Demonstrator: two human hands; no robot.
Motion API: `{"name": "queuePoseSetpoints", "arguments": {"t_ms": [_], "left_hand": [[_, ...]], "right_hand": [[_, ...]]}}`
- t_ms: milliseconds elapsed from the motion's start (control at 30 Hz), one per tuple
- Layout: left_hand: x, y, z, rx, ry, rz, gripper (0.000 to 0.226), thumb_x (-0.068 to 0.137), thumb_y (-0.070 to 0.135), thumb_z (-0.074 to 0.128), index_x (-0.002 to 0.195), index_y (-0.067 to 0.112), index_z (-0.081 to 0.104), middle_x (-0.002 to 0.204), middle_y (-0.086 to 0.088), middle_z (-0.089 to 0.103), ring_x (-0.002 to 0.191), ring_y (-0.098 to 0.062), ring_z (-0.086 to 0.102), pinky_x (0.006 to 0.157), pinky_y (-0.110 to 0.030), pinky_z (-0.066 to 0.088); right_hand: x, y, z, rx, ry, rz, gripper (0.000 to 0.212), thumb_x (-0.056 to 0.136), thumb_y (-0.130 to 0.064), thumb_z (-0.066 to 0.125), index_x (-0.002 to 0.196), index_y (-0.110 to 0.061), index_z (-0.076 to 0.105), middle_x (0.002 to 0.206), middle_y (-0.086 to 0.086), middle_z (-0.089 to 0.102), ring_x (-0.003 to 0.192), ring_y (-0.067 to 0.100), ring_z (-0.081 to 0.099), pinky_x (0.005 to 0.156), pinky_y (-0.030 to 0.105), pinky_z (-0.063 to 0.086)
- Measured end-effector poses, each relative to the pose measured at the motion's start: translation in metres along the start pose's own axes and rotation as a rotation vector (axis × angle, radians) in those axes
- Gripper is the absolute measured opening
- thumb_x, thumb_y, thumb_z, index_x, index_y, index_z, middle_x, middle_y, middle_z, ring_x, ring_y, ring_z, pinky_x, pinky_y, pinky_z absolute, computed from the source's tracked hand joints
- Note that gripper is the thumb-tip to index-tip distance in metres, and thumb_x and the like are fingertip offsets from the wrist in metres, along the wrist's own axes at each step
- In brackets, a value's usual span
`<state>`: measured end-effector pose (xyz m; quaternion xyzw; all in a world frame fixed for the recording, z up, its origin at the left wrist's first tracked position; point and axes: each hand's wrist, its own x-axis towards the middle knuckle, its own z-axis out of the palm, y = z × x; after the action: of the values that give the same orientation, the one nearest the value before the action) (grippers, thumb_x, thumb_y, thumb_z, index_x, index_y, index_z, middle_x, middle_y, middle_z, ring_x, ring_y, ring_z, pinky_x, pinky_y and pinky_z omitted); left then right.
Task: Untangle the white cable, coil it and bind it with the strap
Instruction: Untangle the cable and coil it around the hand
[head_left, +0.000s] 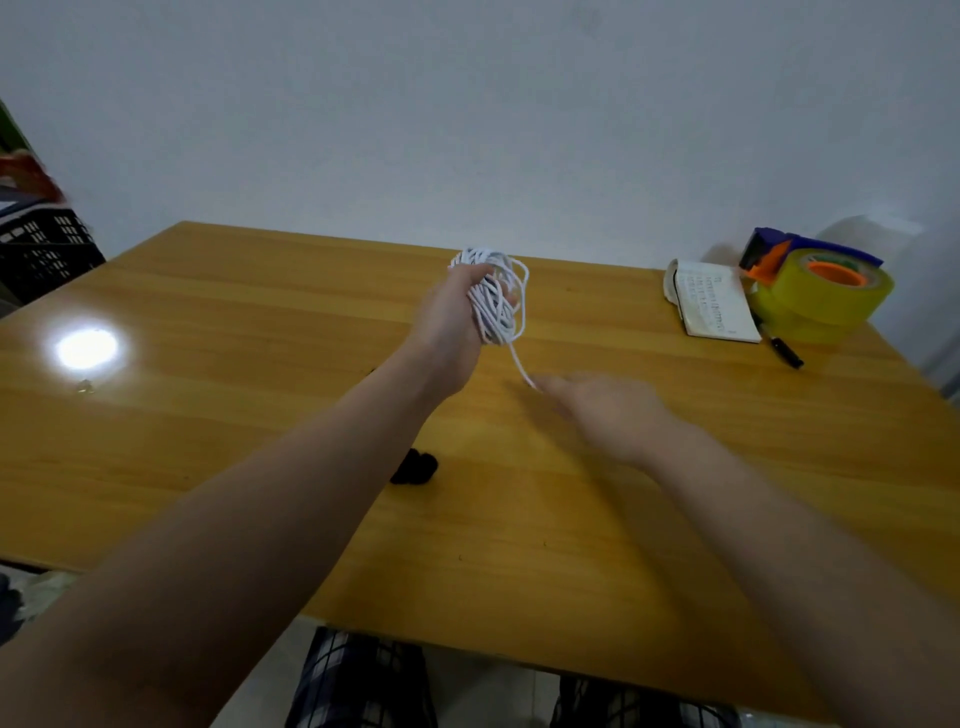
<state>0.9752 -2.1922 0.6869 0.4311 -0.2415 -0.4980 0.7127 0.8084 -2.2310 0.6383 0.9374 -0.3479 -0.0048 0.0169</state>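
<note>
Tally: one table (208, 467)
One left hand (452, 322), one right hand (608, 410), one white cable (498, 306), one strap (414, 466), one notebook (714, 301), one tape dispenser (815, 283), one pen (787, 353), one crate (41, 249).

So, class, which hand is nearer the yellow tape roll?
Right. The right hand is down-left of the yellow tape roll; the left hand, holding the white cable, is farther left.

Wooden table (208, 322), open notebook (714, 306), yellow tape dispenser (821, 291), black pen (784, 353), black crate (44, 249) at left
</note>
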Motion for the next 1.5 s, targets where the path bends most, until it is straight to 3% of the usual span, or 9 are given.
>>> {"name": "queuePoseSetpoints", "arguments": {"t_ms": [233,367,533,633,733,967,1200,1367,1500], "left_hand": [[-0.006,-0.011,-0.015,0.639,-0.081,0.048,0.017,0.097,0.025,0.046,0.105,0.011,0.053,0.081,-0.003,0.061,0.067,-0.011,0.059,0.057,-0.023,0.047],[-0.014,-0.013,-0.02,0.77,-0.272,0.026,0.032,0.094,0.034,0.049,0.114,0.011,0.058,0.105,-0.005,0.065,0.095,-0.018,0.061,0.084,-0.032,0.045],[-0.033,-0.009,-0.011,0.725,-0.55,-0.191,0.067,0.079,0.075,0.025,0.072,0.022,0.067,0.066,0.003,0.065,0.067,-0.012,0.061,0.074,-0.029,0.046],[-0.044,-0.011,-0.006,0.647,-0.657,-0.216,0.055,0.082,0.067,0.041,0.07,0.017,0.059,0.057,0.002,0.051,0.056,-0.012,0.048,0.063,-0.026,0.039],[-0.047,-0.007,-0.01,0.699,-0.818,-0.232,0.036,0.092,0.018,0.056,0.057,0.022,0.065,0.064,-0.002,0.054,0.065,-0.014,0.054,0.069,-0.026,0.044],[-0.037,-0.015,-0.02,0.909,-0.381,-0.02,0.013,0.088,0.015,0.059,0.078,0.008,0.064,0.068,-0.002,0.061,0.058,-0.009,0.055,0.058,-0.021,0.046],[-0.034,-0.037,-0.004,0.997,-0.094,0.139,0.013,0.089,0.022,0.048,0.083,0.01,0.05,0.078,-0.003,0.055,0.072,-0.021,0.053,0.067,-0.036,0.045],[-0.031,-0.024,-0.024,0.695,-0.337,-0.134,0.013,0.078,0.018,0.059,0.085,0.007,0.056,0.06,0.0,0.053,0.053,-0.013,0.05,0.05,-0.024,0.04],[-0.035,-0.011,-0.031,0.6,-0.483,-0.317,0.019,0.091,0.006,0.051,0.072,0.008,0.053,0.047,0.003,0.048,0.04,-0.008,0.045,0.043,-0.02,0.037]], "right_hand": [[0.007,-0.005,-0.027,0.099,0.535,-0.332,0.027,0.087,-0.033,0.052,0.088,-0.015,0.072,0.074,0.004,0.059,0.069,0.022,0.051,0.059,0.029,0.033],[0.01,-0.005,-0.035,0.487,0.521,-0.264,0.016,0.078,-0.028,0.069,0.078,-0.013,0.07,0.072,-0.001,0.055,0.073,0.01,0.044,0.065,0.016,0.033],[0.009,-0.004,-0.027,0.753,0.631,-0.087,0.039,0.058,-0.05,0.074,0.07,-0.018,0.056,0.087,0.001,0.05,0.085,0.014,0.048,0.073,0.025,0.038],[0.003,-0.01,-0.025,1.263,0.459,0.069,0.043,0.067,-0.041,0.078,0.091,-0.021,0.049,0.111,0.0,0.055,0.099,0.012,0.057,0.088,0.031,0.049],[-0.004,-0.016,-0.024,1.674,0.12,0.033,0.042,0.081,-0.028,0.064,0.121,-0.027,0.051,0.099,0.023,0.064,0.08,0.034,0.067,0.072,0.043,0.057],[0.0,-0.039,-0.02,1.495,0.343,0.305,0.009,0.092,-0.019,0.054,0.086,-0.016,0.06,0.077,0.005,0.067,0.068,0.015,0.065,0.066,0.03,0.052],[0.012,-0.059,-0.01,1.419,0.659,0.421,0.008,0.09,-0.031,0.055,0.095,-0.026,0.052,0.092,0.005,0.064,0.076,0.006,0.063,0.064,0.024,0.051],[0.0,-0.047,-0.012,1.421,0.35,0.191,0.03,0.086,-0.02,0.065,0.112,-0.019,0.05,0.087,0.002,0.066,0.069,0.006,0.066,0.065,0.022,0.053],[-0.009,-0.023,-0.021,1.361,0.002,0.025,0.063,0.079,-0.006,0.071,0.129,-0.03,0.041,0.114,0.009,0.06,0.096,0.017,0.065,0.083,0.027,0.054]]}}
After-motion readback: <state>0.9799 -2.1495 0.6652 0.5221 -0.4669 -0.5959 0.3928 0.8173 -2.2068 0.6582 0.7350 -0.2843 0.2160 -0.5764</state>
